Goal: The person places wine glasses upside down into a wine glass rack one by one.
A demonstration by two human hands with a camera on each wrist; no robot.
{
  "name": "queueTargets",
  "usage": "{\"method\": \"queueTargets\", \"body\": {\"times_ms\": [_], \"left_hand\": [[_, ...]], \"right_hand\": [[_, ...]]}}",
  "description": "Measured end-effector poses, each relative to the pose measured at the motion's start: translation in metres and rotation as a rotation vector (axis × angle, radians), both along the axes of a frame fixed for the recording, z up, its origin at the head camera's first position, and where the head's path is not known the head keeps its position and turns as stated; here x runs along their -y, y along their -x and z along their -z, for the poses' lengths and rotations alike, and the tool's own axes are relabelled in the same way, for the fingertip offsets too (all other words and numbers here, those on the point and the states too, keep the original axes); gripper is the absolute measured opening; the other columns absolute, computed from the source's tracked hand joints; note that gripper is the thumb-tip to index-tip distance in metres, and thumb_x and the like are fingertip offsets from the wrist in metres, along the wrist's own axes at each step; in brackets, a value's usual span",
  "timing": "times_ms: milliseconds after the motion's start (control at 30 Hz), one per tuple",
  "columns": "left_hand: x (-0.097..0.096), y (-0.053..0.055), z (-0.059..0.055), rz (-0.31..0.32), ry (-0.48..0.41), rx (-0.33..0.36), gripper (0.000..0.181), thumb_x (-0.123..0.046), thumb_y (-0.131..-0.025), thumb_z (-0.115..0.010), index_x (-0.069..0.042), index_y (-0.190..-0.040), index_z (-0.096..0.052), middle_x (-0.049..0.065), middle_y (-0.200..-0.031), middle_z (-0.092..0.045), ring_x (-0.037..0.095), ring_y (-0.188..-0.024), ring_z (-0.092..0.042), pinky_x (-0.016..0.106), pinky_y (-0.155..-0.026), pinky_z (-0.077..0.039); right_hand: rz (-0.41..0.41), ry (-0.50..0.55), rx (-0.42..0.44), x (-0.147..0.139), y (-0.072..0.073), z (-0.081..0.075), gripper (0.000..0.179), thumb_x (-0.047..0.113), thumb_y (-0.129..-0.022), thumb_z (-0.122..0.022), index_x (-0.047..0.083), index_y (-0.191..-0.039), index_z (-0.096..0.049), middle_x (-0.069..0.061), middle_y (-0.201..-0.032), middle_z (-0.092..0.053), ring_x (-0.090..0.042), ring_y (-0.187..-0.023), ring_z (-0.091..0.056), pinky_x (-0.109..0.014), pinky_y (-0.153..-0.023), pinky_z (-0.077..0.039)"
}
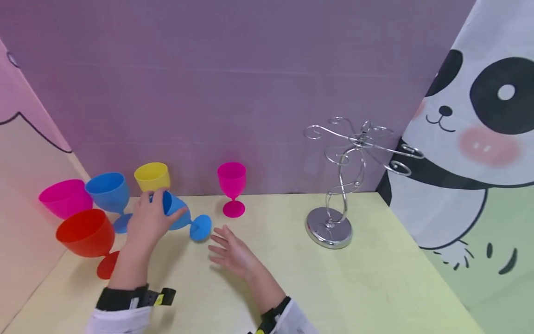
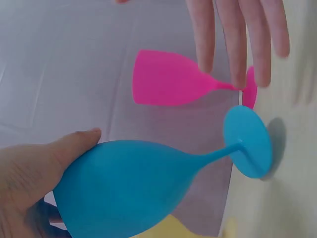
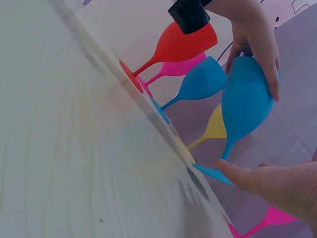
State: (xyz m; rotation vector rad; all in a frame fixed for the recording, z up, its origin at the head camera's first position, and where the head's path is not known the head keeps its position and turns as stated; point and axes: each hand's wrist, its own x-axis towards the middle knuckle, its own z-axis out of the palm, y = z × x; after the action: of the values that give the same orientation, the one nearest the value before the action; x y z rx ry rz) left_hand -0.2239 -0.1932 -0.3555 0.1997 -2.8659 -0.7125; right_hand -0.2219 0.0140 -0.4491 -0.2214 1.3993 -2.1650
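My left hand (image 1: 150,218) grips a blue plastic goblet (image 2: 129,183) by the rim of its bowl. The goblet tilts, with its stem and round foot (image 1: 200,228) pointing toward my right hand. A shadow below the foot shows it lifted off the table. My right hand (image 1: 233,253) is spread beside that foot, fingers extended and holding nothing. In the right wrist view its thumb (image 3: 242,176) overlaps the foot's edge. Behind the held goblet stand a yellow goblet (image 1: 152,176) and, farther right, a pink goblet (image 1: 232,178).
On the left stand another blue goblet (image 1: 109,195), a red goblet (image 1: 89,234) and a second pink goblet (image 1: 66,199). A silver wire rack with curled arms (image 1: 344,181) stands on a round base at the table's (image 1: 375,278) right. A purple backdrop (image 1: 267,102) rises behind.
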Motion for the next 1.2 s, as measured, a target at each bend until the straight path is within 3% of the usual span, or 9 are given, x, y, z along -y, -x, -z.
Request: {"method": "queueTargets", "body": {"times_ms": [200,467,733,900,1067,1200], "left_hand": [[-0.009,-0.017,0.013,-0.076,-0.189,0.015,0.096,-0.06,-0.086,-0.06,-0.009,-0.154,-0.016,0.031,-0.151,-0.021,0.053,-0.133,-0.027,0.069,-0.091,-0.044],[-0.019,-0.035,0.028,-0.134,-0.503,-0.009,0.095,-0.061,-0.088,-0.055,-0.014,-0.155,-0.008,0.024,-0.156,-0.015,0.049,-0.139,-0.023,0.067,-0.096,-0.043],[-0.034,-0.033,0.035,-0.099,-0.811,0.005,0.089,-0.062,-0.09,-0.052,-0.023,-0.156,-0.006,0.015,-0.162,-0.009,0.046,-0.143,-0.019,0.063,-0.105,-0.036],[-0.046,-0.033,0.038,-0.087,-0.938,0.045,0.082,-0.063,-0.092,-0.046,-0.025,-0.155,-0.009,0.016,-0.163,-0.005,0.05,-0.143,-0.017,0.064,-0.111,-0.027],[-0.062,-0.031,0.042,-0.063,-1.119,0.081,0.075,-0.061,-0.096,-0.04,-0.024,-0.155,-0.013,0.018,-0.159,-0.011,0.045,-0.139,-0.024,0.06,-0.112,-0.029],[-0.075,-0.028,0.044,-0.021,-1.314,0.098,0.076,-0.058,-0.096,-0.041,-0.018,-0.155,-0.013,0.02,-0.156,-0.013,0.044,-0.135,-0.027,0.055,-0.109,-0.037]], "right_hand": [[-0.001,-0.036,-0.056,-0.001,-0.001,-0.003,0.066,0.043,-0.104,-0.032,-0.002,-0.151,-0.022,-0.026,-0.158,-0.018,-0.049,-0.143,-0.02,-0.058,-0.114,-0.025],[0.084,0.093,-0.062,-0.002,0.001,-0.011,0.063,0.033,-0.105,-0.035,-0.003,-0.152,-0.014,-0.028,-0.158,-0.012,-0.047,-0.145,-0.014,-0.056,-0.118,-0.018],[0.192,0.222,-0.08,-0.012,0.002,-0.022,0.063,0.023,-0.102,-0.042,0.003,-0.154,-0.012,-0.025,-0.158,-0.016,-0.045,-0.146,-0.017,-0.052,-0.119,-0.018],[0.219,0.287,-0.136,-0.019,0.004,-0.027,0.064,0.023,-0.101,-0.047,0.006,-0.153,-0.014,-0.021,-0.157,-0.023,-0.037,-0.143,-0.028,-0.049,-0.12,-0.02],[0.22,0.23,-0.268,-0.032,0.006,-0.035,0.076,0.027,-0.097,-0.058,0.008,-0.154,-0.011,-0.02,-0.159,-0.019,-0.036,-0.145,-0.026,-0.047,-0.119,-0.023],[0.238,0.098,-0.368,-0.041,0.007,-0.042,0.077,0.024,-0.095,-0.062,0.012,-0.154,-0.016,-0.016,-0.159,-0.02,-0.037,-0.147,-0.021,-0.047,-0.116,-0.028]]}}
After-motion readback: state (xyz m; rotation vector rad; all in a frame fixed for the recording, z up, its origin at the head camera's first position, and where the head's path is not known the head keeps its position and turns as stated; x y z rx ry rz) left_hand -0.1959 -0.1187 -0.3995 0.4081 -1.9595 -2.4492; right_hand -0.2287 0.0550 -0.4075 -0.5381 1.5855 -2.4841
